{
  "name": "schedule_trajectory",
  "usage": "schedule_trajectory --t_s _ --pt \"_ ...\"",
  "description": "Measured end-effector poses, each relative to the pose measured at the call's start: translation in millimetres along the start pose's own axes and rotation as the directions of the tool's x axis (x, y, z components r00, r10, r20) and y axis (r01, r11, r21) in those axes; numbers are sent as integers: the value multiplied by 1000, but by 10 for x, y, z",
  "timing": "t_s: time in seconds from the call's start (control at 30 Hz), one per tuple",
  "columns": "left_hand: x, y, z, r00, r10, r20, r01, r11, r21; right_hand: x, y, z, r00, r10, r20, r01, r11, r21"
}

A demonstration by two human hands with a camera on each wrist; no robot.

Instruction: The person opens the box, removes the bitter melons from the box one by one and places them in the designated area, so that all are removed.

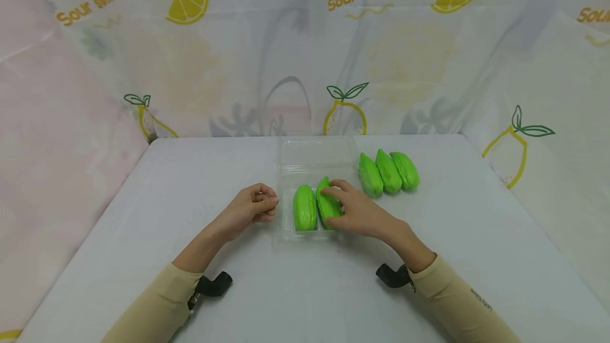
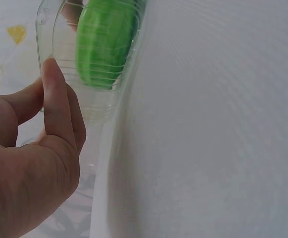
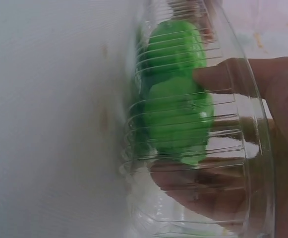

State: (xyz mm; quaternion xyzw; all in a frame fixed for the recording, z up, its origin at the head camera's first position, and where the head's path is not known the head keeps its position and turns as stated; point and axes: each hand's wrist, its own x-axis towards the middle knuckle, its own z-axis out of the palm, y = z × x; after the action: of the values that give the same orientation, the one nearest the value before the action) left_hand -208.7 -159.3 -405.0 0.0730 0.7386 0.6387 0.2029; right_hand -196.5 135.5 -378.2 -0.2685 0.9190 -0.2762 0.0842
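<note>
While the clear container (image 1: 287,221) sits on the white table (image 1: 295,290), with its lid (image 1: 314,153) laid back toward 12 o'clock, two green fruits occupy its base. Directions are taken from the centre of that base, 12 being away from the person.

Left hand (image 1: 250,206): stationed at 9 o'clock, fingers bent and drawn close to the thumb, pinching the container's edge, as the left wrist view shows.

Right hand (image 1: 359,208): reaches in from 3 o'clock, thumb and fingers curved about the right-hand fruit (image 1: 326,205), in a grip as wide as the fruit. The right wrist view, through the ribbed wall, shows digits against opposite sides of it.

Contents: the right-hand fruit lies just beside the left-hand fruit (image 1: 305,208), both lengthwise along the 12-to-6 line; the pointed end of the former faces 12.

Outside the container, at 2 o'clock, a row of three green fruits (image 1: 389,172) lies side by side on the table, tips inclined toward 11.

Surroundings: a lemon-printed backdrop (image 1: 238,57) stands at 12. Black wrist fittings (image 1: 216,283) show at 8 and 4 o'clock, next to beige sleeves (image 1: 157,295).
</note>
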Motion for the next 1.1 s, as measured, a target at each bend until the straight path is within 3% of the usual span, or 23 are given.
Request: schedule_trajectory --t_s 0.4,0.83,1.1 --pt "18 10 -21 1000 6 -8 -6 1000 2 -25 -28 -113 999 18 44 -18 1000 -6" --pt "16 21 -41 1000 17 0 -17 1000 13 -68 -15 -293 1000 -12 5 12 1000 -9" --pt "5 -22 -15 1000 10 5 -10 1000 -2 -122 93 -420 997 -19 -75 19 1000 -3"
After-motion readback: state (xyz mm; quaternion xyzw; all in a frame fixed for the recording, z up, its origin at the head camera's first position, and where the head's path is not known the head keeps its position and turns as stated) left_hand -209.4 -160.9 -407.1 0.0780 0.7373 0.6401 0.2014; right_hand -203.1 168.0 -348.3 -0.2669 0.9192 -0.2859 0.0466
